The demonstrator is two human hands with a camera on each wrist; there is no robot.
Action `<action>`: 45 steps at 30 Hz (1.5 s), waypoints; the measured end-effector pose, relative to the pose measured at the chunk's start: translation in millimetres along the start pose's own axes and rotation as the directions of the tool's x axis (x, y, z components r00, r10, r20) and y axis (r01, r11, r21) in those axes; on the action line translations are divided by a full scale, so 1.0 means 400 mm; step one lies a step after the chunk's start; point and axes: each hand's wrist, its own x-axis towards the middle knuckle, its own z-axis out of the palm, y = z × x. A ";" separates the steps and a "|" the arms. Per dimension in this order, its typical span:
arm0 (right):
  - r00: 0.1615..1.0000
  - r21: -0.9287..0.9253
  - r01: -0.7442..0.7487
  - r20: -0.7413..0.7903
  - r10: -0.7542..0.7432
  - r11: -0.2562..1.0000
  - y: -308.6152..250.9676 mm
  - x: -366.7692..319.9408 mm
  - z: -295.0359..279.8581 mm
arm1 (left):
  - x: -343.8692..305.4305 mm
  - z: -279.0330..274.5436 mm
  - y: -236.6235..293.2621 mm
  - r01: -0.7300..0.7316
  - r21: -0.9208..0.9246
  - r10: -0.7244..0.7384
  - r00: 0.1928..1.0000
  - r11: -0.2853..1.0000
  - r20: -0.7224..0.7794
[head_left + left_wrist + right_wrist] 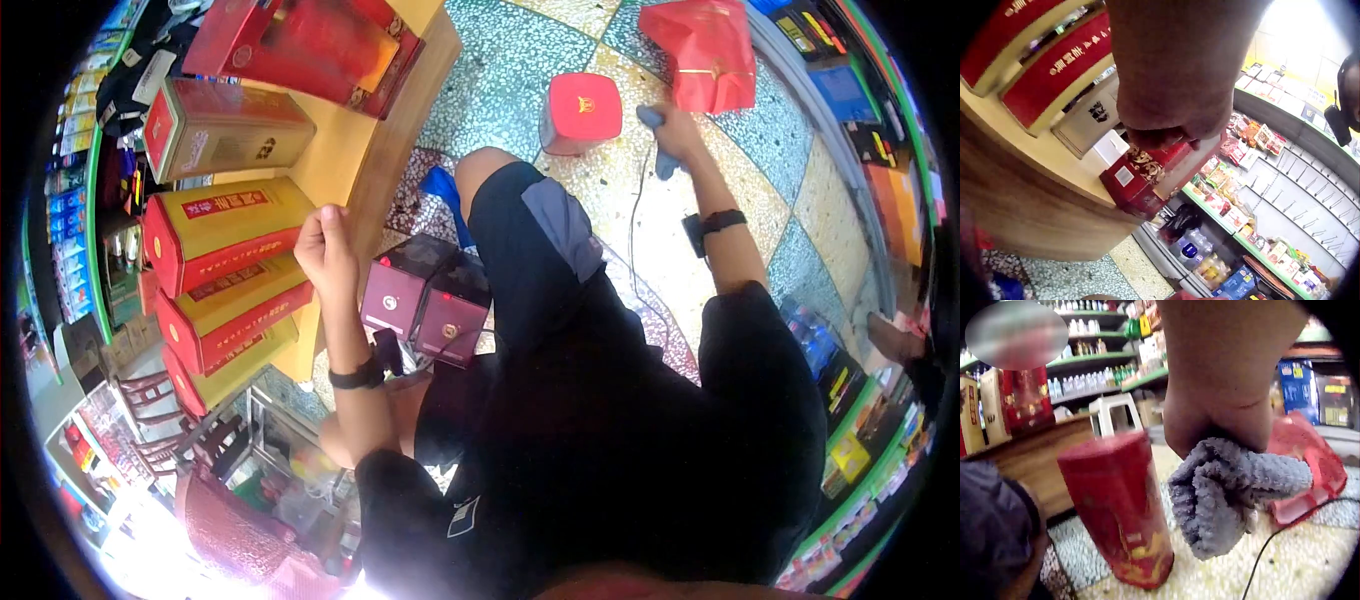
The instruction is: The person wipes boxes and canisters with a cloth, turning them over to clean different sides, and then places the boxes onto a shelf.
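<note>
My right hand (683,137) grips a grey-blue fluffy cloth (1210,503), whose folded ends stick out on both sides of the fist. Just left of it, a tall red tin box (586,112) with gold decoration stands upright on the floor, apart from the cloth. A red bag (708,60) lies beyond the hand. My left hand (328,250) is raised near the wooden counter edge with its fingers curled in, and nothing shows in it. Nearest to that hand are yellow-and-red gift boxes (235,215) on the counter.
More boxes, including a large red one (310,45), line the wooden counter (405,105). Two dark purple boxes (450,325) stand by my left leg. A black cable (632,225) runs over the tiled floor. A white stool (1116,412) and stocked shelves stand around.
</note>
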 end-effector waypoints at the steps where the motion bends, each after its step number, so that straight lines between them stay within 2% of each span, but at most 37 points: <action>1: 1.000 -0.046 0.021 0.022 -0.020 0.999 0.059 0.019 0.081 | -0.020 -0.020 0.010 0.071 -0.052 -0.067 0.995 0.996 0.067; 2: 0.995 -0.046 -0.022 0.099 0.027 0.999 0.070 0.017 0.128 | -0.041 -0.041 0.011 0.148 -0.099 -0.134 0.982 0.984 0.131; 3: 0.981 -0.120 -0.050 0.182 0.072 0.992 0.087 0.020 0.172 | -0.055 -0.062 -0.006 0.162 -0.115 -0.144 0.978 0.980 0.149; 4: 0.967 -0.158 -0.047 0.241 0.085 0.986 0.119 0.022 0.225 | -0.070 -0.063 0.011 0.179 -0.104 -0.167 0.980 0.978 0.112; 5: 0.979 -0.132 -0.017 0.199 0.044 0.991 0.146 0.008 0.279 | -0.080 -0.049 0.051 0.278 -0.196 -0.270 0.960 0.940 0.068; 6: 0.970 -0.159 -0.021 0.237 0.059 0.987 0.188 0.013 0.337 | -0.093 -0.049 0.069 0.358 -0.295 -0.369 0.929 0.886 0.018; 7: 0.965 -0.148 -0.053 0.247 0.089 0.988 0.190 -0.003 0.360 | -0.107 -0.071 0.053 0.400 -0.421 -0.424 0.905 0.814 0.039; 8: 0.959 -0.109 -0.068 0.266 0.095 0.992 0.223 -0.008 0.395 | -0.123 -0.098 0.038 0.425 -0.540 -0.468 0.882 0.727 0.064; 9: 0.945 -0.144 -0.062 0.310 0.104 0.988 0.204 -0.024 0.398 | -0.138 -0.111 0.036 0.365 -0.599 -0.390 0.916 0.713 0.094; 10: 0.932 -0.179 -0.060 0.342 0.119 0.982 0.170 -0.040 0.382 | -0.145 -0.123 0.030 0.330 -0.656 -0.324 0.936 0.679 0.136; 12: 0.895 -0.147 0.030 0.445 0.039 0.989 0.126 -0.064 0.354 | -0.156 -0.143 0.007 0.284 -0.800 -0.190 0.958 0.529 0.214; 14: 0.845 -0.119 0.083 0.534 -0.007 0.989 0.027 -0.099 0.268 | -0.169 -0.145 0.003 0.278 -0.886 -0.185 0.957 0.372 0.223; 15: 0.821 -0.038 0.122 0.565 -0.079 0.992 -0.025 -0.117 0.214 | -0.175 -0.155 -0.023 0.303 -0.905 -0.136 0.952 0.300 0.273; 16: 0.796 0.040 0.150 0.588 -0.145 0.988 -0.082 -0.135 0.152 | -0.175 -0.155 -0.007 0.292 -0.909 -0.140 0.955 0.296 0.261; 18: 0.817 0.065 0.137 0.557 -0.150 0.988 -0.246 -0.185 0.004 | -0.167 -0.133 0.041 0.449 -0.836 -0.446 0.847 0.314 0.288; 19: 0.821 0.199 0.124 0.530 -0.213 0.972 -0.302 -0.203 -0.057 | -0.169 -0.139 0.005 0.472 -0.874 -0.197 0.874 0.118 0.445; 20: 0.829 0.330 0.111 0.489 -0.270 0.938 -0.347 -0.220 -0.107 | -0.169 -0.123 0.025 0.477 -0.873 -0.189 0.870 0.096 0.455; 22: 0.832 0.586 0.023 0.438 -0.341 0.810 -0.431 -0.227 -0.150 | -0.168 -0.102 0.095 0.529 -0.837 -0.308 0.827 0.139 0.471; 24: 0.863 0.741 0.036 0.315 -0.395 0.670 -0.573 -0.254 -0.153 | -0.173 -0.092 0.086 0.556 -0.825 -0.253 0.817 0.105 0.519; 26: 0.875 0.864 -0.195 0.367 -0.316 0.464 -0.649 -0.266 -0.107 | -0.180 -0.075 0.094 0.574 -0.800 -0.270 0.809 0.172 0.523; 27: 0.859 0.882 -0.233 0.384 -0.337 0.410 -0.682 -0.269 -0.081 | -0.186 -0.068 0.093 0.582 -0.784 -0.250 0.809 0.218 0.531; 28: 0.838 0.896 -0.271 0.399 -0.371 0.352 -0.710 -0.269 -0.054 | -0.187 -0.056 0.093 0.578 -0.788 -0.235 0.813 0.212 0.533; 29: 0.837 0.897 -0.261 0.394 -0.379 0.356 -0.729 -0.268 -0.029 | -0.190 -0.048 0.092 0.600 -0.713 -0.235 0.799 0.363 0.554; 30: 0.795 0.909 -0.328 0.413 -0.444 0.258 -0.746 -0.272 -0.001 | -0.199 -0.045 0.088 0.605 -0.615 -0.248 0.785 0.505 0.568; 31: 0.747 0.901 -0.403 0.425 -0.511 0.161 -0.762 -0.279 0.025 | -0.222 -0.033 0.056 0.582 -0.697 -0.213 0.809 0.418 0.548; 34: 0.742 0.900 -0.420 0.415 -0.526 0.117 -0.800 -0.310 0.079 | -0.235 -0.004 0.061 0.607 -0.680 -0.215 0.789 0.412 0.575; 35: 0.766 0.923 -0.363 0.373 -0.523 0.127 -0.809 -0.320 0.093 | -0.237 0.002 0.067 0.636 -0.686 -0.228 0.770 0.352 0.596; 36: 0.763 0.922 -0.366 0.377 -0.525 0.129 -0.817 -0.329 0.109 | -0.237 0.006 0.078 0.635 -0.688 -0.231 0.771 0.351 0.593; 38: 0.840 0.962 -0.257 0.270 -0.471 0.093 -0.828 -0.347 0.141 | -0.237 0.018 0.103 0.677 -0.655 -0.270 0.736 0.337 0.621; 39: 0.878 0.969 -0.230 0.246 -0.410 0.090 -0.835 -0.356 0.153 | -0.239 0.027 0.104 0.662 -0.684 -0.302 0.749 0.307 0.590; 40: 0.879 0.969 -0.229 0.246 -0.409 0.091 -0.838 -0.362 0.164 | -0.242 0.028 0.096 0.662 -0.684 -0.301 0.749 0.306 0.590; 42: 0.919 0.994 -0.097 0.108 -0.378 0.047 -0.838 -0.365 0.190 | -0.247 0.029 0.080 0.725 -0.587 -0.412 0.688 0.359 0.598; 43: 0.926 0.994 0.031 0.010 -0.377 0.101 -0.836 -0.365 0.206 | -0.250 0.030 0.084 0.725 -0.587 -0.411 0.688 0.359 0.598; 44: 0.926 0.994 0.033 0.007 -0.377 0.101 -0.835 -0.374 0.217 | -0.255 0.033 0.090 0.748 -0.583 -0.474 0.658 0.318 0.585; 45: 0.911 0.954 0.219 -0.124 -0.393 0.205 -0.835 -0.384 0.225 | -0.257 0.036 0.095 0.767 -0.579 -0.534 0.624 0.278 0.570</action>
